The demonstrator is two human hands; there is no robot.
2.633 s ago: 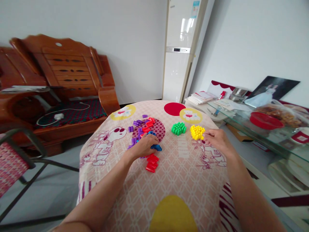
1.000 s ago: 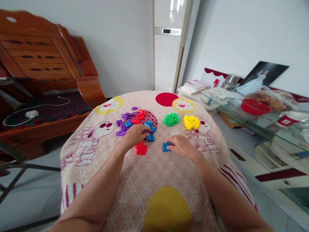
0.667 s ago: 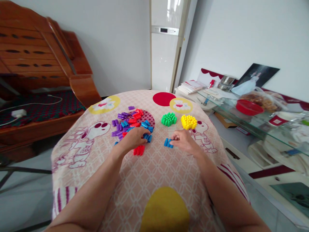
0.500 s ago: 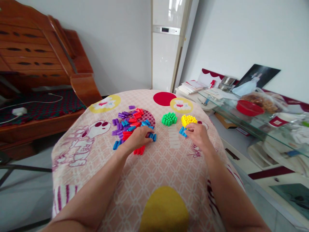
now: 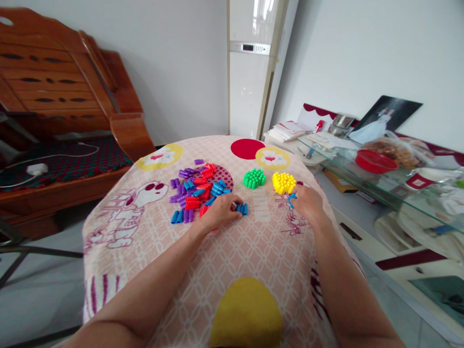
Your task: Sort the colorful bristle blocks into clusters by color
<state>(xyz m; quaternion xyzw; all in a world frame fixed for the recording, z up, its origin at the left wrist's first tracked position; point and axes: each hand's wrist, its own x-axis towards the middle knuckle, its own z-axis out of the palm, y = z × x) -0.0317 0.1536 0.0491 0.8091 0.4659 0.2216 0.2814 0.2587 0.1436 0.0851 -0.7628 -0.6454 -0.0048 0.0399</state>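
Note:
My left hand (image 5: 225, 211) is curled at the right side of a mixed pile, its fingertips closed around a few small blue plastic tubes (image 5: 243, 209) resting on the tablecloth. My right hand (image 5: 306, 201) pinches more blue tubes (image 5: 291, 200) just in front of a bunch of yellow tubes (image 5: 283, 182). Left of the yellow ones stands a tight bunch of green tubes (image 5: 254, 178). The pile holds loose purple tubes (image 5: 186, 172), red tubes (image 5: 193, 202) and blue tubes (image 5: 219, 187), mostly lying down. My left hand partly covers the pile's near side.
A patterned pink cloth (image 5: 188, 299) covers the rounded table. To the right runs a glass shelf (image 5: 348, 179) with a red bowl (image 5: 375, 161) and papers (image 5: 288, 130). A wooden bench (image 5: 54, 92) is at the left; a tall white cabinet unit (image 5: 248, 92) stands behind.
My left hand has slid right, bringing blue tubes away from the pile. My right hand has shifted right with its blue tubes, from in front of the yellow bunch toward its right side.

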